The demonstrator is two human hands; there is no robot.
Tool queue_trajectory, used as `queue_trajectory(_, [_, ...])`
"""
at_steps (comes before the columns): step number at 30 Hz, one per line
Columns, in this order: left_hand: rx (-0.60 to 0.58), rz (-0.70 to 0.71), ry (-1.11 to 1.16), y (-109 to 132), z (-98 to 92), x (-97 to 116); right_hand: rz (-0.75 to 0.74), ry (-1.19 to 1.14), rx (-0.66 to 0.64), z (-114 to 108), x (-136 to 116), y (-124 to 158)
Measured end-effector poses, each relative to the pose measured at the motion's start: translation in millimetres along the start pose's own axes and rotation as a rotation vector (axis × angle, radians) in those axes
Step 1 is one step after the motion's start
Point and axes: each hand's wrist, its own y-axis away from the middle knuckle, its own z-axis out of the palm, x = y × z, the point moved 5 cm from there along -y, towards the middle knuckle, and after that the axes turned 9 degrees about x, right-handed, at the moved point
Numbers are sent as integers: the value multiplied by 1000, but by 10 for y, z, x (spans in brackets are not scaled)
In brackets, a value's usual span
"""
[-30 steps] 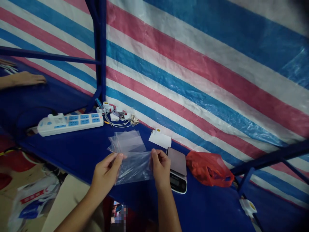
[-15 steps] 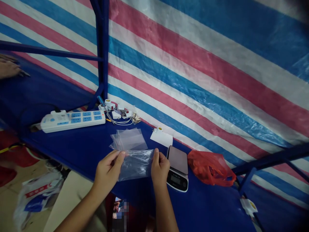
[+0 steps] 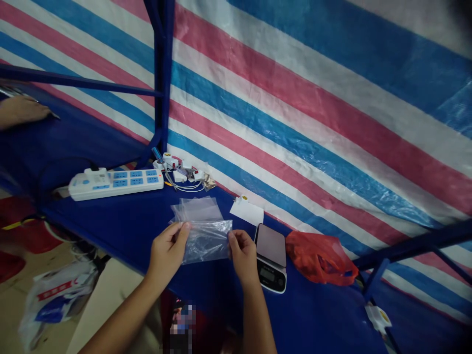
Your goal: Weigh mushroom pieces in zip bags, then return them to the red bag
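A clear plastic bag point(image 3: 206, 242) is stretched between my two hands above the blue table point(image 3: 125, 221). My left hand point(image 3: 170, 246) pinches its left edge between thumb and fingers. On the opposite side my right hand point(image 3: 242, 253) grips the bag's right edge, thumb uppermost. Just behind the held bag lie several more clear bags point(image 3: 201, 208), partly covered by it. A kitchen scale point(image 3: 271, 246) with a grey-brown plate and dark display stands right beside my right hand.
A white power strip point(image 3: 118, 184) and a tangle of plugs and cables point(image 3: 180, 173) lie at the back left. Near the striped sheet are a white paper point(image 3: 246, 211) and a red plastic bag point(image 3: 320, 258). Another person's hand point(image 3: 24, 111) rests at the far left.
The held bag has tilted and creased, its upper edge now higher. My right hand has shifted slightly down its edge. The other person's hand shows farther right in view.
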Motion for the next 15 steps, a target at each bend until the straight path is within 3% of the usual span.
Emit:
queue_trajectory(4, [0,-35,1,14,8,-78,-70,1,53,-87,-12,37])
queue_trajectory(7, [2,-39,-40,-61,37,-110,-53,24,28,-34,-28,-50])
queue_trajectory(11, [0,30,-237,-409,93,-78,-36,201,16,175,-11,-467])
queue_trajectory(15, [-124,103,-654,-754,159,-100,-13,403,44,367,93,-940])
